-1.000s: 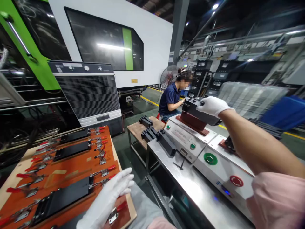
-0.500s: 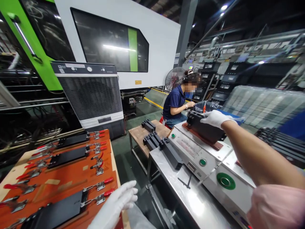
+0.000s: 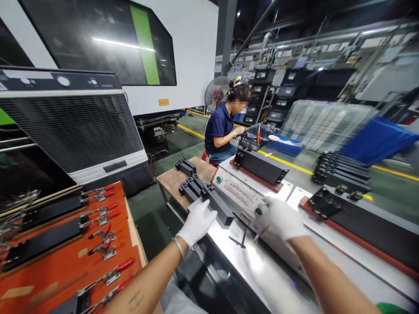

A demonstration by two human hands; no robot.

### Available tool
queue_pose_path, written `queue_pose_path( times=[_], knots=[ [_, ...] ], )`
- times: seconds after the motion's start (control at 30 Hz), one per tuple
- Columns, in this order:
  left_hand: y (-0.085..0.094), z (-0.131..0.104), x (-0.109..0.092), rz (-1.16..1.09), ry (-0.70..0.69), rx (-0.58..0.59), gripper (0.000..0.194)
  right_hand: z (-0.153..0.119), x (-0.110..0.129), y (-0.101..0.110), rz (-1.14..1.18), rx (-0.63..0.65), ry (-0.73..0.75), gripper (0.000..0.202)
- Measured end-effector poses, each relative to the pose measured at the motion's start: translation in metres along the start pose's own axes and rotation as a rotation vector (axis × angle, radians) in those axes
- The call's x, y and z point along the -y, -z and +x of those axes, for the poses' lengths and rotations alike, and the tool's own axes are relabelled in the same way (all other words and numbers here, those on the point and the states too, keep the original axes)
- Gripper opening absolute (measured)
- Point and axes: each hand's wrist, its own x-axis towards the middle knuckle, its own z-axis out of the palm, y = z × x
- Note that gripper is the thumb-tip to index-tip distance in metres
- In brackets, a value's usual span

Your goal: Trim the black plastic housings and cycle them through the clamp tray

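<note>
My left hand [image 3: 198, 221], in a white glove, reaches over the near end of a long black box-shaped part [image 3: 220, 207] on the metal table [image 3: 238, 261]. Its fingers are extended, and whether they touch the part I cannot tell. My right hand [image 3: 281, 218], gloved too and smeared by motion, is in front of the white machine's panel [image 3: 240, 194], by a green button [image 3: 258, 211]. A thin pale rod [image 3: 262, 232] sticks out below its curled fingers. On the table under it lies a small black T-shaped piece [image 3: 241, 239].
Black parts rest on red-brown fixtures on the machine, one at the back [image 3: 262, 165] and one at right [image 3: 366, 222]. An orange board with red-handled clamps [image 3: 111, 274] stands at left. A co-worker [image 3: 219, 131] sits beyond a wooden table [image 3: 170, 179]. An air cooler [image 3: 75, 131] stands behind.
My right hand has come back from the rear black part toward me, down to the machine's front. My left hand has moved from beside the orange board to the black parts. The view has turned right.
</note>
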Motion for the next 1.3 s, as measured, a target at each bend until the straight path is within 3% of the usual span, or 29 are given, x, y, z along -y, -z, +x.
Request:
queue_pose_path(
  times=[0.13,0.27,0.37,0.5,0.67,0.77,0.87,0.97,1.13,1.3],
  knots=[
    [-0.026,0.06,-0.007,0.2,-0.056,-0.019,0.069,-0.032,-0.012,-0.042,0.051,0.042,-0.072,0.033],
    [-0.041,0.097,-0.015,0.317,-0.05,-0.055,0.069,-0.025,-0.008,-0.048,0.085,0.047,-0.158,0.03],
    [-0.048,0.106,-0.014,0.393,-0.046,-0.078,0.063,-0.02,-0.004,-0.048,0.062,0.054,-0.208,0.027],
    [-0.049,0.11,-0.012,0.475,-0.051,-0.063,0.068,-0.015,-0.005,-0.053,0.073,0.027,-0.204,0.024],
    [-0.019,0.113,-0.012,0.503,-0.09,0.038,0.065,-0.015,-0.007,-0.055,0.041,0.015,-0.185,0.023],
    [-0.002,0.097,-0.009,0.476,-0.103,0.012,0.052,-0.032,-0.002,-0.066,0.065,-0.019,-0.108,0.028],
    [-0.003,0.064,-0.005,0.341,-0.099,-0.146,0.047,-0.058,0.004,-0.091,0.063,0.157,-0.026,0.036],
    [-0.013,0.026,-0.004,0.187,-0.123,-0.26,0.047,-0.084,0.009,-0.116,0.028,0.312,-0.061,0.039],
    [-0.014,-0.021,-0.002,0.098,-0.147,-0.282,0.043,-0.116,0.015,-0.139,0.06,0.338,-0.065,0.039],
    [-0.004,-0.053,0.005,0.06,-0.184,-0.339,0.043,-0.121,0.012,-0.159,0.108,0.228,-0.149,0.05]
  ],
)
